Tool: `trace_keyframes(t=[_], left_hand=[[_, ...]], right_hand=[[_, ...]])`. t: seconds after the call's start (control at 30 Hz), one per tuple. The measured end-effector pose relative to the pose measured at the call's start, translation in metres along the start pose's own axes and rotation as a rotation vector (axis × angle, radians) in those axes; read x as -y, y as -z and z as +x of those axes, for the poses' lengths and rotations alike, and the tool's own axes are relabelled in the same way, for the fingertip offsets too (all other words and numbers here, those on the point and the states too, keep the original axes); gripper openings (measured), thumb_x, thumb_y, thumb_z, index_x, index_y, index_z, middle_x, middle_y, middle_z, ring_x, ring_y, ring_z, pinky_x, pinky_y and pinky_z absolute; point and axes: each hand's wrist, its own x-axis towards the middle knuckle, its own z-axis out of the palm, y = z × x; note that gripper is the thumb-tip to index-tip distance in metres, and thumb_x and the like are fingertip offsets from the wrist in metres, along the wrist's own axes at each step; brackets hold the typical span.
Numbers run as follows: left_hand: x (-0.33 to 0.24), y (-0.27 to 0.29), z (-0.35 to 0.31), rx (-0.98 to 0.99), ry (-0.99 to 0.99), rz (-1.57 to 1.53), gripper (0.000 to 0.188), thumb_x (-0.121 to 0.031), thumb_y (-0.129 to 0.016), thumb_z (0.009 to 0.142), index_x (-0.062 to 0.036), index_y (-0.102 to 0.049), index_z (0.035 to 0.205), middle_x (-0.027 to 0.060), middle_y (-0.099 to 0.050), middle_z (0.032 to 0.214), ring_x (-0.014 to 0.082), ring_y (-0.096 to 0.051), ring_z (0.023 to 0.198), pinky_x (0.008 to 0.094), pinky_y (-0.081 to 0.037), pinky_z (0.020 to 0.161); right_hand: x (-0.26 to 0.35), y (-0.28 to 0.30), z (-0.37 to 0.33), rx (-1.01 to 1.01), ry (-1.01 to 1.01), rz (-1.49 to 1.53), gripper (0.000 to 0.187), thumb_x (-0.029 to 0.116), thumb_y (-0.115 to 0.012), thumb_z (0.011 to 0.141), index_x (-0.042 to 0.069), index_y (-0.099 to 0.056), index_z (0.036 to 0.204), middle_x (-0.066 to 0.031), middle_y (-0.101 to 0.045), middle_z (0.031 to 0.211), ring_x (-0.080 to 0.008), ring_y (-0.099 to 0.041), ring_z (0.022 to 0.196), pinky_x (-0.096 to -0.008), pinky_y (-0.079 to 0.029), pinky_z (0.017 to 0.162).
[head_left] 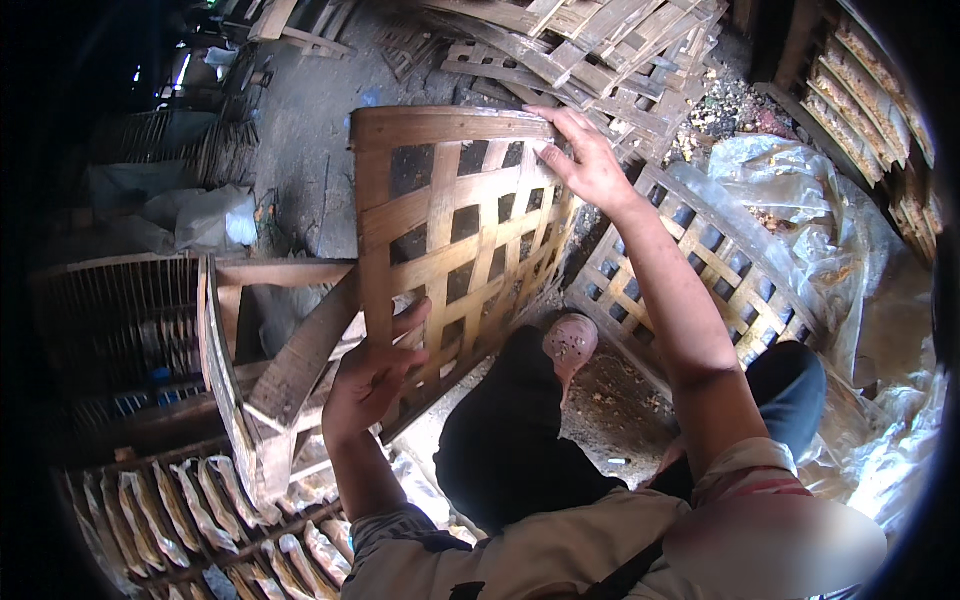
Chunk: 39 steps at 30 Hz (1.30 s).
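While the lattice tray is tilted up ahead of the legs, its far right corner is clasped by the right hand, its nearer left side met by the left hand, grip unclear.

Far centre to right: heap of slatted wooden panels, loosely stacked, tilted at several angles. Just beside, pale scraps strewn over dark floor. Far right: wooden racks, tiered, lined with something pale and crumbly; contents too small to tell. Right: clear plastic sheeting, crumpled, glossy; spreads down toward near right. Left: open wooden frame, dull brown; stands beside dark slatted rack. Near left: rows of thin wrapped bundles, whitish over tan, packed on edge. Far left, in shadow: pale sacks, slumped together.
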Motion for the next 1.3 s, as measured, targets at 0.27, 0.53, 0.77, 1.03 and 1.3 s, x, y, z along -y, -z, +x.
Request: trace_keyframes(t=[0.27, 0.53, 0.77, 1.03, 1.3], left_hand=[[-0.044, -0.016, -0.059, -0.155, -0.078, 0.294, 0.028, 0.020, -0.049, 0.086, -0.0076, -0.050, 0.088, 0.0137, -0.067, 0.106, 0.0328, -0.064, 0.113, 0.0468, -0.055, 0.095], [-0.194, -0.014, -0.059, 0.035, -0.256, 0.534, 0.020, 0.014, -0.048, 0.076, -0.0049, -0.052, 0.080, 0.0204, -0.070, 0.093, 0.0376, -0.068, 0.107, 0.0488, -0.049, 0.098], [-0.206, -0.079, 0.062, 0.302, -0.266, 0.248, 0.015, 0.012, -0.046, 0.084, -0.0021, -0.051, 0.084, 0.0151, -0.068, 0.099, 0.0273, -0.066, 0.110, 0.0383, -0.049, 0.096], [-0.166, -0.160, 0.126, 0.425, -0.139, 0.086, 0.011, 0.008, -0.049, 0.083, -0.0012, -0.054, 0.088, 0.0108, -0.066, 0.098, 0.0225, -0.062, 0.108, 0.0366, -0.042, 0.104], [-0.157, -0.159, 0.133, 0.393, -0.184, 0.120, 0.018, 0.015, -0.047, 0.084, -0.0010, -0.054, 0.088, 0.0130, -0.065, 0.098, 0.0242, -0.064, 0.109, 0.0378, -0.044, 0.104]], right_hand=[[0.046, 0.027, -0.026, -0.096, 0.136, 0.055, 0.043, 0.000, -0.065, 0.088, 0.010, -0.061, 0.130, -0.0142, -0.066, 0.119, -0.0325, -0.063, 0.115, -0.0420, -0.051, 0.099], [0.102, 0.139, -0.070, -0.129, 0.281, 0.013, 0.044, 0.006, -0.070, 0.091, 0.009, -0.061, 0.135, -0.0146, -0.069, 0.115, -0.0290, -0.068, 0.105, -0.0394, -0.055, 0.096], [0.058, 0.263, -0.138, -0.228, 0.003, -0.355, 0.056, 0.008, -0.069, 0.090, 0.015, -0.056, 0.144, -0.0200, -0.067, 0.112, -0.0375, -0.066, 0.105, -0.0439, -0.054, 0.093], [-0.002, 0.289, -0.218, -0.302, -0.198, -0.404, 0.063, 0.004, -0.066, 0.092, 0.018, -0.047, 0.151, -0.0219, -0.064, 0.114, -0.0423, -0.063, 0.106, -0.0459, -0.053, 0.093], [-0.043, 0.275, -0.243, -0.292, -0.271, -0.518, 0.069, -0.007, -0.060, 0.081, 0.009, -0.048, 0.147, -0.0224, -0.062, 0.128, -0.0419, -0.060, 0.117, -0.0447, -0.049, 0.101]])
